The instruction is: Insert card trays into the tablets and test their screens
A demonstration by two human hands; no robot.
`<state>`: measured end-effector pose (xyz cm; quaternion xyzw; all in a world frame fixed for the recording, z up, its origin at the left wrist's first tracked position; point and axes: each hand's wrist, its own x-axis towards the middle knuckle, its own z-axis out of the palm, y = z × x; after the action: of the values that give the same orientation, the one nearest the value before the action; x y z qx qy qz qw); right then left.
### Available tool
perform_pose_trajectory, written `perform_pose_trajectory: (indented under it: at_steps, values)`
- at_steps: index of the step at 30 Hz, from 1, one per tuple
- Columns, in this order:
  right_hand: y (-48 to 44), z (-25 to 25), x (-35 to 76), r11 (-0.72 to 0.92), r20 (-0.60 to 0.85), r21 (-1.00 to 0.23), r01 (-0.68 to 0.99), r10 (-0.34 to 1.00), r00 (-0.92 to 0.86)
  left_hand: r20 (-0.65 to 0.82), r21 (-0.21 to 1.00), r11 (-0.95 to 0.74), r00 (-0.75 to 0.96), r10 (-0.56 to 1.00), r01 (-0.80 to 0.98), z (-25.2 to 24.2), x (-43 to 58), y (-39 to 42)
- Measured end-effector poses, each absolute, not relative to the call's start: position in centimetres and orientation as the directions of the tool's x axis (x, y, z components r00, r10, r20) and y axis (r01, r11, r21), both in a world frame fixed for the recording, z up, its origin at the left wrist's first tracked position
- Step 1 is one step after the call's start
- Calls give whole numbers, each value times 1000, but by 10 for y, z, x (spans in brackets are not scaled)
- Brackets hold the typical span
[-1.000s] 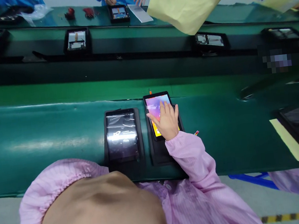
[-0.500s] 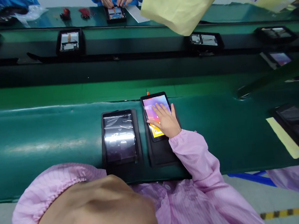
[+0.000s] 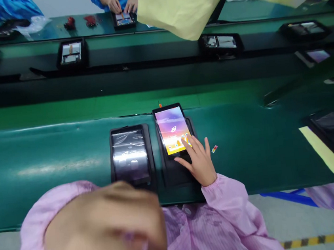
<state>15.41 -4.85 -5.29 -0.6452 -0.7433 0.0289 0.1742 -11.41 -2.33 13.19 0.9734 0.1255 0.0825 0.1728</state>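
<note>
Light touch low on the lit tablet (image 3: 172, 130) at centre, right hand (image 3: 199, 163) open, nothing gripped, left hand (image 3: 102, 223) too blurred to tell!

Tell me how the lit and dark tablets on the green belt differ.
The lit tablet shows a pink-and-yellow home screen, while the dark tablet is unlit and glares. The lit tablet sits askew on its black holder, the dark one square in its own. The right hand touches only the lit tablet. Both are black-framed.
</note>
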Motion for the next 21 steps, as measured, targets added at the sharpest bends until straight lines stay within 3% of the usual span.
perform_pose_trajectory:
  at_steps: [1,3,4,6,7,12,16,21]
  values:
    - [-56,-55,154,117,229,-270,956,972,-55,135,446,-870,944,300,213,126,-107,0]
    - [-76,-62,151,37,225,-272,962,974,26,72,708,-616,833,549,345,101,-90,53]
    - [-86,-67,150,16,217,-273,962,975,46,53,732,-520,724,688,441,82,-79,79]
    - [-105,-77,148,-13,196,-279,960,978,70,51,649,-391,475,878,653,38,-58,127]
    - [-112,-82,147,-31,187,-284,958,979,86,-26,592,-308,400,916,745,17,-49,147]
    - [-122,-99,165,-85,193,-298,951,970,147,-152,553,-260,402,903,792,-42,-27,188]
    - [-116,-100,209,-41,181,-313,949,978,102,-128,506,-283,395,910,815,-42,-29,179]
    - [-89,-87,277,30,188,-423,905,981,55,-118,455,-323,415,902,830,-39,-32,167]
